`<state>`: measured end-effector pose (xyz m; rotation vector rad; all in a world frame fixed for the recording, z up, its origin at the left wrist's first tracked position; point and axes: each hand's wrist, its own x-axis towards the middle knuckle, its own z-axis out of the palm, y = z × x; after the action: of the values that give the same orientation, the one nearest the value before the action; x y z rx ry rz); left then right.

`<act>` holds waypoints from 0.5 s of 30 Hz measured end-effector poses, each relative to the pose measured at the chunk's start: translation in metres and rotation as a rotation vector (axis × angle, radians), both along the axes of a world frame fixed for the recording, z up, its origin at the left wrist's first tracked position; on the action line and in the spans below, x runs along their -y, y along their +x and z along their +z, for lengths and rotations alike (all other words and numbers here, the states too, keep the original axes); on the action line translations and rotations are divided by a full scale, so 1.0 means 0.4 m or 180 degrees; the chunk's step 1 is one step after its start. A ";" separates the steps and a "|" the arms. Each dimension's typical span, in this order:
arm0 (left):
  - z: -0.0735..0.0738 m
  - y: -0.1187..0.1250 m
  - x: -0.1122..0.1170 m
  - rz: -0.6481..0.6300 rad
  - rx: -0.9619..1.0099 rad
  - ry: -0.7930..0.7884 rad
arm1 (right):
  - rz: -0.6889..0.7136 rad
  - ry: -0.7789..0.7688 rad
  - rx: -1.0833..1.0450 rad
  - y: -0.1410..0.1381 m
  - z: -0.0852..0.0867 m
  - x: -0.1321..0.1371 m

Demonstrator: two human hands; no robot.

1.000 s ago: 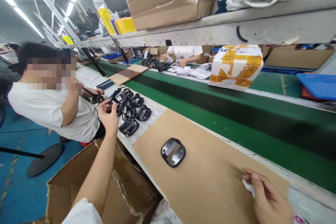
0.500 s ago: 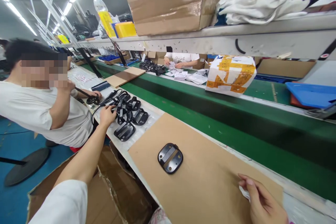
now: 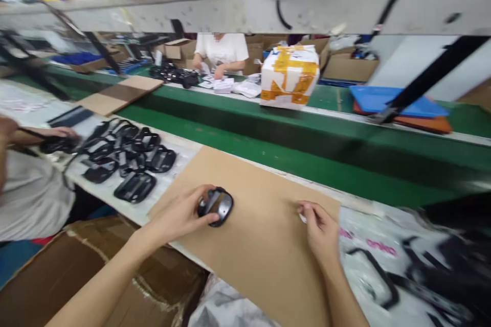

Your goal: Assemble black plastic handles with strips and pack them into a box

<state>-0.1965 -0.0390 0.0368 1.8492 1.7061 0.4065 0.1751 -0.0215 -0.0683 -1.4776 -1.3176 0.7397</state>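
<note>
Two bare hands over a brown cardboard sheet (image 3: pixel 264 245), flat on the counter (image 3: pixel 184 153). In the left hand (image 3: pixel 180 217), a rounded black plastic part (image 3: pixel 217 204), left of the sheet's middle and touching the cardboard. Fingers clamped on it, thumb along the near edge, fingertips over the far edge.

Right hand (image 3: pixel 320 227) well apart from the part, fingers drawn together on a small white scrap (image 3: pixel 302 217), pressed against the sheet near its right edge. Only a sliver of the scrap in view.

Left of the sheet, on the same counter, a loose pile of similar black parts (image 3: pixel 128 156), some overlapping. Beside that pile, at the far left, a co-worker in a white shirt (image 3: pixel 26 199), one hand on a black piece.

Beyond the counter, a green conveyor belt (image 3: pixel 307 158) running left to right, with a white box crossed by yellow tape (image 3: pixel 289 76) on its far side. Behind the belt, another person in a white top (image 3: pixel 222 50), hands among white papers.

Right of the sheet, a clear plastic bag (image 3: pixel 368 255) with black straps, blurred. Below the counter's near edge, an open cardboard carton (image 3: pixel 76 276).
</note>
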 end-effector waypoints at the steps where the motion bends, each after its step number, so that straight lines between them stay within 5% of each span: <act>1: -0.011 0.030 -0.001 -0.0113 -0.0206 -0.0096 | 0.0039 0.0081 -0.0115 -0.006 0.007 -0.001; 4: -0.021 0.074 -0.034 -0.0252 -0.0490 0.0022 | 0.0078 0.0105 -0.0247 -0.006 0.034 -0.003; 8: 0.026 0.110 -0.093 -0.0037 -0.0201 0.0627 | 0.0062 0.0032 -0.0124 0.062 0.106 0.032; 12: 0.053 0.177 -0.126 0.0427 0.1367 0.0402 | 0.0176 0.0117 0.0684 0.192 0.182 0.114; 15: 0.015 0.267 -0.148 0.0389 0.2631 -0.0266 | 0.0285 0.0134 0.1633 0.283 0.179 0.161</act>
<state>-0.0898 0.0203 0.0429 1.2408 1.2221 0.9713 0.2882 -0.0858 0.0032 -1.6456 -1.7791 0.3924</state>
